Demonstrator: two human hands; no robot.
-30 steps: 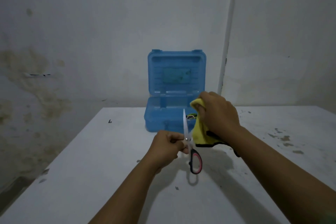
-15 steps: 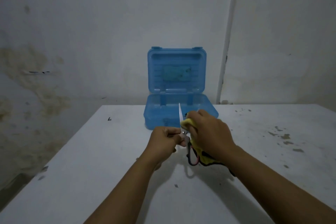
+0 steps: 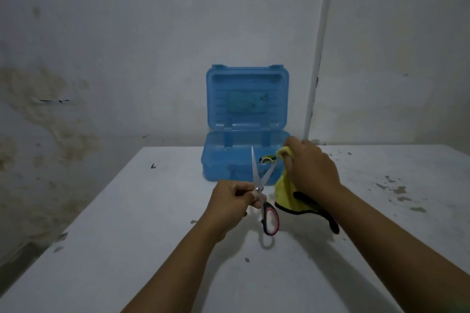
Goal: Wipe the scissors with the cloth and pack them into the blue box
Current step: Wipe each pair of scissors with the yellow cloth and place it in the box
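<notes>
The left hand [image 3: 232, 197] pinched the scissors [image 3: 262, 187] at the pivot, blades parted and pointing up, in front of the open blue box [image 3: 244, 160] on the tabletop [image 3: 127, 236]. The right hand [image 3: 309, 168] gripped the yellow cloth [image 3: 286, 194] around the right blade's tip.

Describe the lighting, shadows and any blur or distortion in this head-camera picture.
Head view: dim, bluish light with no glare; soft shadows of the forearms and the red-and-black-handled steel scissors fall on the white table beneath them; the yellow cloth and open blue plastic box read clearly; the wide-angle lens bends the white wall pipe; edges are slightly soft.
</notes>
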